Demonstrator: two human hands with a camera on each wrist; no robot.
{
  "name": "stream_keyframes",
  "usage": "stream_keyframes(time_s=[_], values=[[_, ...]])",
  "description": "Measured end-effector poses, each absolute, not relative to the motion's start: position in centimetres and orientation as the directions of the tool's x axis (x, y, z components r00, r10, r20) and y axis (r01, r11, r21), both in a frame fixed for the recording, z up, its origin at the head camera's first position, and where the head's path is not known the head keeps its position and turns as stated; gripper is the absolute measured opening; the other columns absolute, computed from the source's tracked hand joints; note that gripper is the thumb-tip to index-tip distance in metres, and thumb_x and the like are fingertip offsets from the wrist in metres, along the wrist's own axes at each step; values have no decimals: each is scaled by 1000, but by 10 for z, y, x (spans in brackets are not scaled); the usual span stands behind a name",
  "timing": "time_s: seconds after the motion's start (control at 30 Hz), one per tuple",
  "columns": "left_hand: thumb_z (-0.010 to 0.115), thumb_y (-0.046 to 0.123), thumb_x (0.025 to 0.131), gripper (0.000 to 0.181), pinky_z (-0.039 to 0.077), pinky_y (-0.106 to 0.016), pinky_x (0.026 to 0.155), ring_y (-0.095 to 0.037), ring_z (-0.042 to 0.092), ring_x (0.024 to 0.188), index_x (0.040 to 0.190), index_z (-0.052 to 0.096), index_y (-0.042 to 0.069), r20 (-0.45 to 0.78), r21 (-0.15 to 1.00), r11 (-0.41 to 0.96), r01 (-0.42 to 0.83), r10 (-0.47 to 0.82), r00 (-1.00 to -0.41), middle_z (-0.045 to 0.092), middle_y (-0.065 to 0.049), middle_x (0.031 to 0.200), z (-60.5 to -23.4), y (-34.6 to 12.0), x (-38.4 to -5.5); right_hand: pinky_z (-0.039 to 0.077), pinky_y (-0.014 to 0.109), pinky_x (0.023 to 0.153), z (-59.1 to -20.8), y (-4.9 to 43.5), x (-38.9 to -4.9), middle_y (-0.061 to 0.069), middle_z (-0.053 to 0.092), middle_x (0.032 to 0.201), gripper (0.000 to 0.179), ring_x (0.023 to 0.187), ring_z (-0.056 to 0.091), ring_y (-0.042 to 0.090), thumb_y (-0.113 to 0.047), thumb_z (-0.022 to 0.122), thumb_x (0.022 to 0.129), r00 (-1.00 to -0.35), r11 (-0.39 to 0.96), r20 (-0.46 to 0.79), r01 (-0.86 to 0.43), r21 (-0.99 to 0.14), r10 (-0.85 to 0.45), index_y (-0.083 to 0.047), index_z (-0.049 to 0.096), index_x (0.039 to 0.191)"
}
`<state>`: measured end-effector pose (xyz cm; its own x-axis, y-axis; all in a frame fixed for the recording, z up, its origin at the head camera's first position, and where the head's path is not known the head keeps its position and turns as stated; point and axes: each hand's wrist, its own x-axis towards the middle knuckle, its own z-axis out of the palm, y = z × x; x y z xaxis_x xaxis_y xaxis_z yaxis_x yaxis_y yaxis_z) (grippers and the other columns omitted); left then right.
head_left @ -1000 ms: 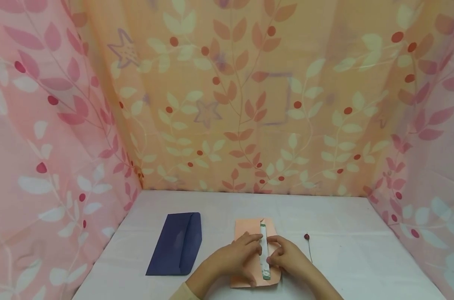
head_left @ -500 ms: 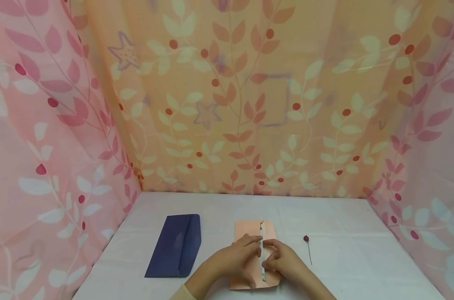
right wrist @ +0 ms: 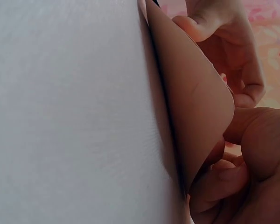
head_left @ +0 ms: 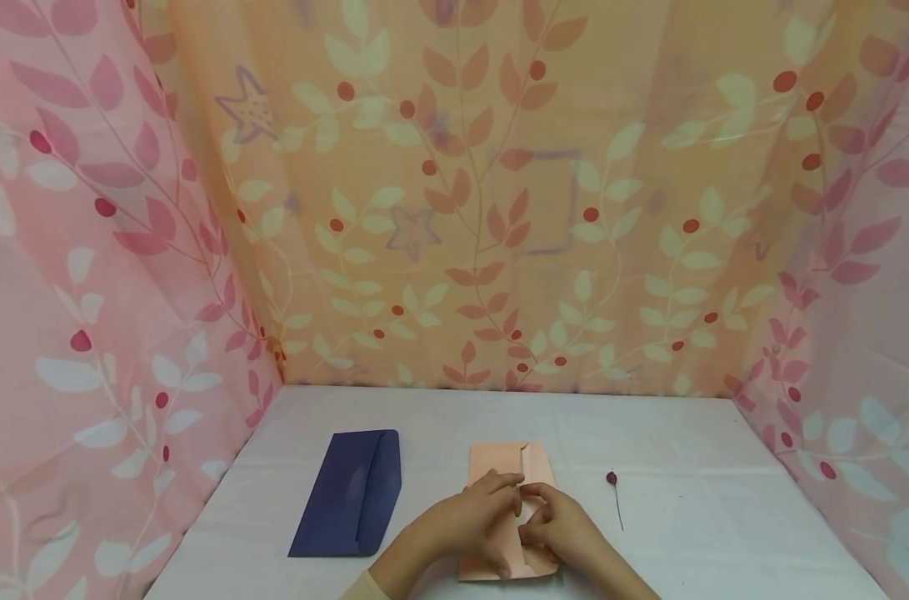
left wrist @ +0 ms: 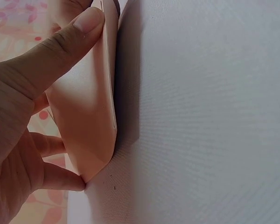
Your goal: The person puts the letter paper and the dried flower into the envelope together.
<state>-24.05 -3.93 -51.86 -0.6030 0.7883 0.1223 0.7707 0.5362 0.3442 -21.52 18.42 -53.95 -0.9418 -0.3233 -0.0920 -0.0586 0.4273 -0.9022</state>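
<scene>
A peach envelope lies on the white table with its flap folded out to the right. My left hand grips it, with the thumb at one long edge and the fingertips by the pocket's mouth. My right hand reaches over the flap from the right, with curled index finger and thumb right at the mouth of the pocket. The white insert with green ends is now hidden inside or behind the fingers, and I cannot tell whether the right fingertips still pinch it.
A dark blue envelope lies to the left, its flap also out to the right. On the right is a small dark red bud on a thin stem. Patterned cloth walls in the white table.
The right hand has moved left toward the envelope's mouth, and the white insert has slid into the pocket, out of sight. The left hand has stayed in place.
</scene>
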Motion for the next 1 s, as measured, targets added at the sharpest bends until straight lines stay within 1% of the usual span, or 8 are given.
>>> stream_keyframes(time_s=[0.1,0.3,0.37,0.53,0.6,0.7,0.87,1.0], values=[[91,56,63,72,47,-59,107,-44,36,148,117,53,27,131,336,533,776,790,-599,35,1,164,-519,-40,-241,38,18,42,-540,182,-215,2,71,75,66,44,47,4,-18,80,85,-945,430,-89,-57,-901,-313,-1,51,142],[91,55,65,72,43,-53,113,-43,37,148,118,53,25,139,335,523,784,796,-590,36,-1,163,-518,-41,-242,36,17,42,-538,179,-214,0,70,74,62,43,46,3,-14,76,85,-950,441,-80,-64,-895,-302,-1,53,140],[91,56,65,72,43,-54,112,-43,37,148,118,54,25,140,334,521,786,797,-588,36,-1,163,-518,-41,-242,36,16,41,-538,178,-213,-1,69,73,61,43,45,3,-14,76,85,-951,445,-72,-74,-893,-302,0,54,140],[90,57,64,72,44,-56,111,-43,36,149,118,54,26,123,354,536,766,785,-607,34,1,164,-519,-41,-241,36,17,41,-539,176,-212,-2,68,74,58,44,46,4,-12,74,86,-953,452,-59,-87,-888,-298,0,55,139],[90,57,64,72,45,-55,111,-39,35,150,119,54,26,115,366,543,756,779,-616,34,3,165,-519,-40,-241,35,17,41,-540,175,-211,-3,68,74,57,44,47,4,-11,72,85,-955,465,-56,-90,-881,-291,0,55,138],[91,57,64,72,45,-54,111,-38,36,150,119,55,27,118,367,545,754,777,-619,34,3,164,-518,-40,-240,35,18,41,-540,174,-211,-4,67,74,57,44,47,4,-10,72,83,-962,495,-43,-101,-863,-271,-1,57,136],[91,57,63,72,43,-53,112,-40,35,150,119,55,27,118,377,545,749,774,-622,36,2,164,-517,-40,-240,36,19,41,-539,172,-210,-4,64,74,56,46,47,5,-7,71,78,-967,532,-13,-129,-837,-254,-2,60,133],[91,57,63,72,44,-56,111,-40,35,150,119,56,27,112,381,543,748,776,-620,36,2,164,-516,-39,-238,37,19,42,-535,173,-209,-3,63,75,51,49,48,6,-7,71,79,-960,528,-18,-137,-838,-278,-2,62,129]])
